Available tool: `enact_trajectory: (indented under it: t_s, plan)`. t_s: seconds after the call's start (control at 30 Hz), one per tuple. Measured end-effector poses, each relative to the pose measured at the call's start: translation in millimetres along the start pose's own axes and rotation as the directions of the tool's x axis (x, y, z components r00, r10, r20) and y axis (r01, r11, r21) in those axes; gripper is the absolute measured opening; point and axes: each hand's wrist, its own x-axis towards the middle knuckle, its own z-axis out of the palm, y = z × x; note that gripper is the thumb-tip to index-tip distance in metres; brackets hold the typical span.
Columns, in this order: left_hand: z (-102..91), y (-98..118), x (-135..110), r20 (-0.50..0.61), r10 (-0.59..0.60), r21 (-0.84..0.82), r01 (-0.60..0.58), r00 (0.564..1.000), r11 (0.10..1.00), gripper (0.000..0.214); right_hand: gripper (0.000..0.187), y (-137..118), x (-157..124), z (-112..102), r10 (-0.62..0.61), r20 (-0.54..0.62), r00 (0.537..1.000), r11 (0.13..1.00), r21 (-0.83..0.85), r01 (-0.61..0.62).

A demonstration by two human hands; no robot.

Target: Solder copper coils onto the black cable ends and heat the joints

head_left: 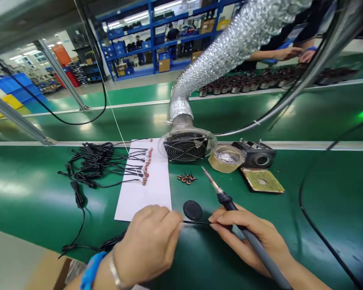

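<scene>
My left hand [149, 241] is closed in a pinch on a thin black wire [195, 222] that runs across to my right hand. My right hand [251, 237] grips a soldering iron [226, 199] like a pen, tip pointing up and away, while its fingertips also touch the wire's other end. A small black disc [192, 210] lies on the green belt just beyond the wire. Further out, small coil parts [186, 178] sit in a cluster.
A white sheet [145, 193] holds a row of wired parts, with a tangle of black cables [90, 165] to its left. A fume fan [186, 148] on a foil duct, a tape roll [226, 158], an iron stand [255, 155] and sponge pad [262, 180] stand behind. Another person's hands [293, 53] work at the far bench.
</scene>
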Motion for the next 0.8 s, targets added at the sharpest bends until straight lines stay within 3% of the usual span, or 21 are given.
enact_trajectory:
  t_s: [0.1, 0.17, 0.27, 0.33, 0.37, 0.47, 0.63, 0.8]
  plan:
    - [-39.0, -21.5, -48.6, 0.278, -0.143, 0.109, 0.117, 0.950, 0.987, 0.018, 0.024, 4.8, -3.5, 0.0, -0.016, -0.006, 1.000, 0.998, -0.061, 0.016]
    - [-54.4, -42.9, -84.3, 0.312, -0.287, 0.233, 0.220, 0.906, 0.947, 0.021, 0.019, 8.5, -5.9, -0.2, -0.011, -0.002, 1.000, 0.993, -0.121, 0.011]
    - [-57.0, -72.3, -125.3, 0.323, -0.503, 0.363, 0.386, 0.802, 0.848, 0.022, 0.017, 14.8, -8.4, 0.8, 0.000, 0.052, 0.999, 0.974, -0.228, 0.012]
    - [-50.6, -84.3, -139.3, 0.369, -0.555, 0.355, 0.439, 0.745, 0.826, 0.012, 0.015, 18.0, -8.5, 2.1, 0.008, 0.056, 0.998, 0.962, -0.274, 0.008]
    - [-47.1, -87.6, -142.6, 0.389, -0.552, 0.336, 0.445, 0.737, 0.830, 0.013, 0.014, 18.7, -7.9, 2.5, 0.008, 0.042, 0.999, 0.958, -0.287, 0.004]
    - [-41.1, -90.3, -144.0, 0.400, -0.504, 0.283, 0.420, 0.766, 0.863, 0.015, 0.012, 15.9, -2.3, 1.5, 0.016, 0.031, 0.999, 0.948, -0.319, -0.005]
    - [-35.9, -94.2, -140.3, 0.323, -0.447, 0.280, 0.367, 0.834, 0.887, 0.014, 0.013, -1.4, 11.2, -3.8, 0.024, 0.079, 0.997, 0.931, -0.366, 0.007]
    - [-14.5, -98.4, -130.3, 0.291, -0.374, 0.246, 0.309, 0.881, 0.919, 0.024, 0.008, -6.0, 0.6, -10.8, 0.114, 0.051, 0.992, 0.920, -0.382, -0.086]
